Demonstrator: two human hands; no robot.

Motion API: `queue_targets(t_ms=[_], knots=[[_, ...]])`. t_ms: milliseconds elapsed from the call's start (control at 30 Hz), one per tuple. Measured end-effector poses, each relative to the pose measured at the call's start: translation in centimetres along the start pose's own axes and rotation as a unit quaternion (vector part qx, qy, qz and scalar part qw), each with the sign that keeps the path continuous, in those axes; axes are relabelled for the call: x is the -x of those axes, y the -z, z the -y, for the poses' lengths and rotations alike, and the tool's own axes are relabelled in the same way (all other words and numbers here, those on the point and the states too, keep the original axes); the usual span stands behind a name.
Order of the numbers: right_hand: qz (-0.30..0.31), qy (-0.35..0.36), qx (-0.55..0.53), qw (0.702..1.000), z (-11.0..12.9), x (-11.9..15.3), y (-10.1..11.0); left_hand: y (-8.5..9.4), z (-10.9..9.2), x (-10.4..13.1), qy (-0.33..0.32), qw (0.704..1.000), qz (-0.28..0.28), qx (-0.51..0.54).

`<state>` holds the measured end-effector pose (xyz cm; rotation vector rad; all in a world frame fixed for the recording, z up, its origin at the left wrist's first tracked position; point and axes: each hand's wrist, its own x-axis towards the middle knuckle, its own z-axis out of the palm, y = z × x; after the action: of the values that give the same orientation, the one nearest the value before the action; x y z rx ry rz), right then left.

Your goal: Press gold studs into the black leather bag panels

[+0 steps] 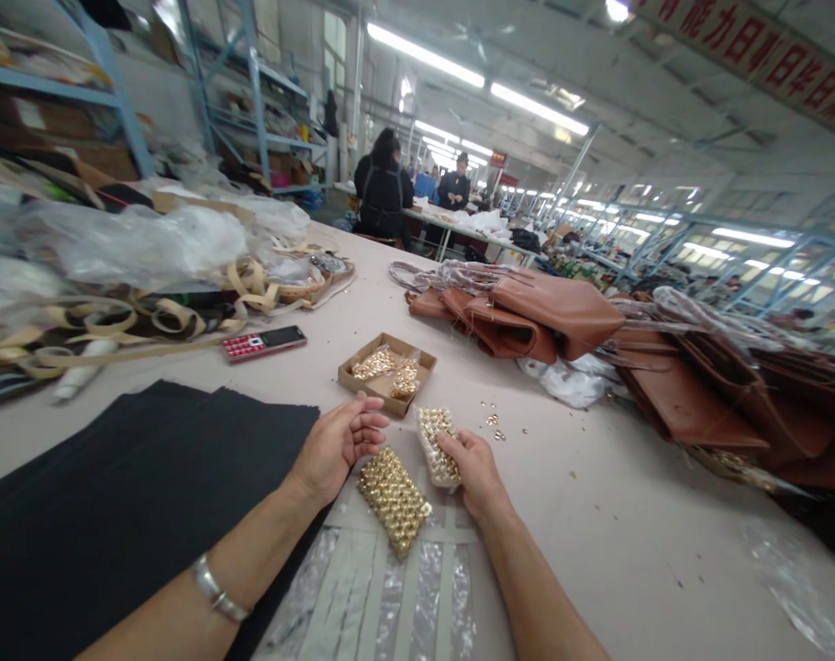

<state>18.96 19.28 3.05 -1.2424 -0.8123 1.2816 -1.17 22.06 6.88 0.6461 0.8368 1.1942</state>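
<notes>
My right hand [476,473] grips a pale gold beaded piece [432,442] by its right edge, thumb on top. This small rectangular piece is tilted above the table. Just below and to the left lies a darker gold beaded piece [392,500], flat on clear plastic with pale strips [341,588]. My left hand [341,441] hovers up and left of it, holding nothing, fingers loosely bent and apart. Beyond both hands stands a shallow cardboard box [354,381] with plastic bags of small gold parts [376,361] inside.
Black sheets [149,496] lie at left, below a red-and-black phone [264,343]. Tan strips [176,317] and plastic bags [142,243] crowd the far left. Brown leather bags [555,308] line the right side. Loose gold bits [493,420] dot the table. People [384,188] work farther back.
</notes>
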Motion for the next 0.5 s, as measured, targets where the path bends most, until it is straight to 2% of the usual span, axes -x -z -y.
queue_targets(t_ms=[333,500], knots=[[0.024,-0.013,-0.005,1.0,0.5,0.3,0.2,0.5,0.5,-0.3,-0.014,0.999,-0.029,-0.002],[0.036,0.005,-0.003,0.999,1.9,-0.4,-1.4,0.3,1.0,-0.2,-0.025,0.999,-0.009,-0.02]])
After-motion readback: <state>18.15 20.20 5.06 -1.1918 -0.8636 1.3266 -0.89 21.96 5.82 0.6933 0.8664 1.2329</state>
